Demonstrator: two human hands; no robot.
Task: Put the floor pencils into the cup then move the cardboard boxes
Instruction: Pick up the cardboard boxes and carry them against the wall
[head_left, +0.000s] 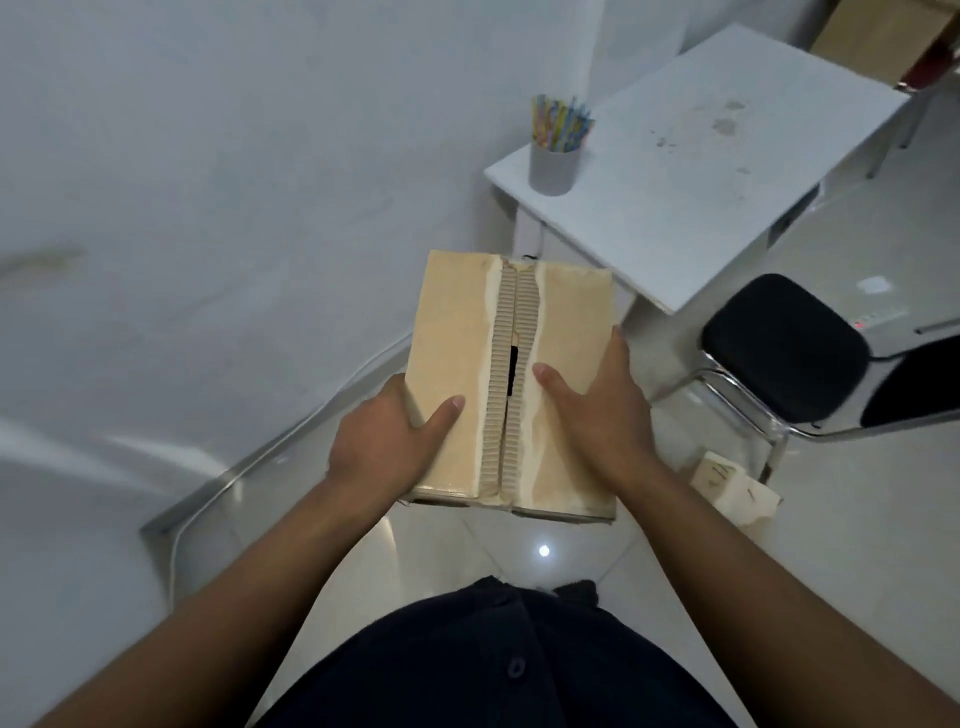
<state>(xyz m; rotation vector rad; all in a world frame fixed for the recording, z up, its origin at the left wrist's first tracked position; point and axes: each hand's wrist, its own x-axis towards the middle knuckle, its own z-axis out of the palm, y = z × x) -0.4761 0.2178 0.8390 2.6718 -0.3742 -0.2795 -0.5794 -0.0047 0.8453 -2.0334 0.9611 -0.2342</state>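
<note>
From the head camera, looking down, I hold a cardboard box (569, 317) in front of my chest, above the floor (857, 530). My left hand (387, 441) grips its left near edge with the thumb laid over the top flap and the fingers tucked out of sight under the side. My right hand (605, 410) grips the right side the same way, thumb on top near the middle seam. The tape is torn off along that seam, baring a strip of corrugated board and a dark slit between the flaps.

Just past the far end of the box stands the white bench (717, 208), its near leg partly hidden behind the box. On the bench's left corner sits the grey cup (553, 169), upright, with the coloured pencils (561, 122) standing in it.

To my right a chair (779, 345) with a black seat and metal frame stands just beside the bench. A smaller pale box (735, 486) lies tilted on the floor near the chair's leg, to the right of my right forearm. The white wall (208, 182) closes in on my left, meeting the floor along a shiny skirting strip. A brown cardboard piece (883, 36) shows beyond the bench's far corner. My dark shirt (493, 665) fills the bottom.
</note>
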